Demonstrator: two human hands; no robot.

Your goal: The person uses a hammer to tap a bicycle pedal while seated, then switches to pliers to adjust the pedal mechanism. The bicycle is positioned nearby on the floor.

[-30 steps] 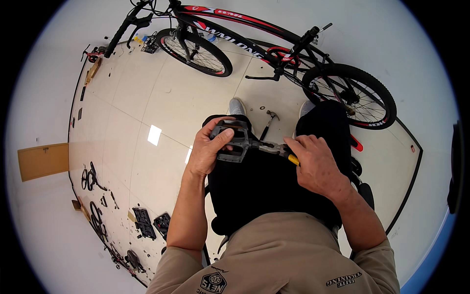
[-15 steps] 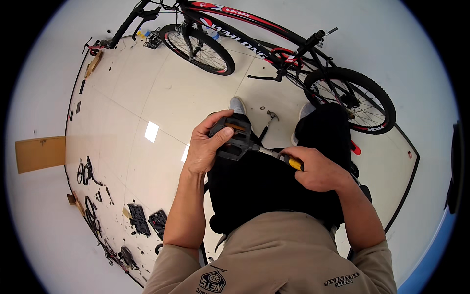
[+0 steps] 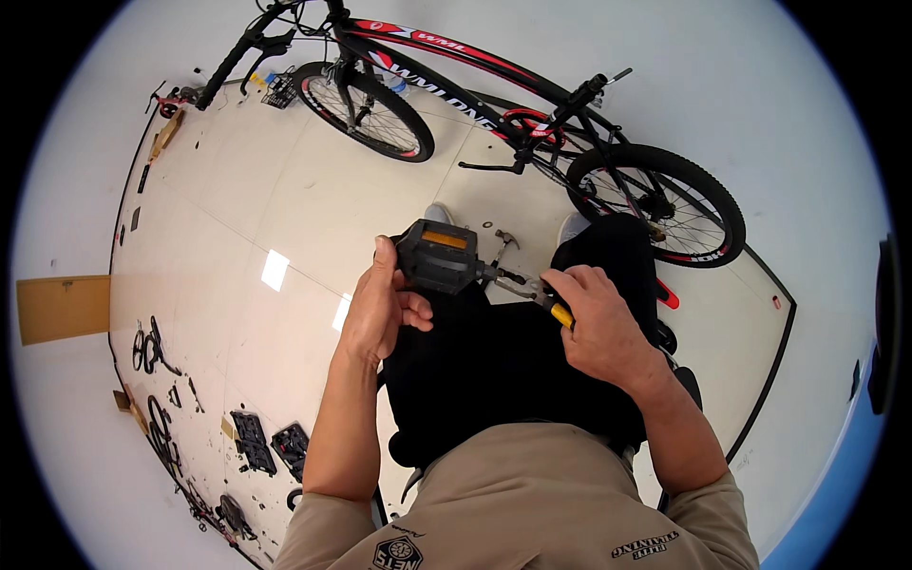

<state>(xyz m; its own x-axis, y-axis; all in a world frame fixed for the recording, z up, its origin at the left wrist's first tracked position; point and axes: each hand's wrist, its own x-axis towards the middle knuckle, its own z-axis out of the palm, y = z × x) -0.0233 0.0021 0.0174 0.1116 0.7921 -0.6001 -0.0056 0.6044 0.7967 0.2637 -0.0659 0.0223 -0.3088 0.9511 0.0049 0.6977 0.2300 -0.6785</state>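
Observation:
A black bicycle pedal [image 3: 437, 264] with an amber reflector hangs above my lap. My left hand [image 3: 373, 309] is at its left edge: one finger points up along the side, the others bend loosely below it, and the grip is loosened. My right hand [image 3: 600, 318] is closed round the yellow-and-black handles of a pair of pliers [image 3: 518, 288]. The plier jaws reach left to the pedal's axle end and appear to clamp it; the exact contact is small.
A black and red bicycle [image 3: 456, 95] stands ahead against the wall. Between my feet lies a hammer [image 3: 503, 245], with a small ring [image 3: 488, 225] nearby. Open tool cases [image 3: 254, 442] and scattered bicycle parts [image 3: 157, 347] are on the floor at left.
My left thumb and fingers have come off the pedal's top face, and the pedal has turned. My right hand still grips the pliers. The whole view has shifted slightly.

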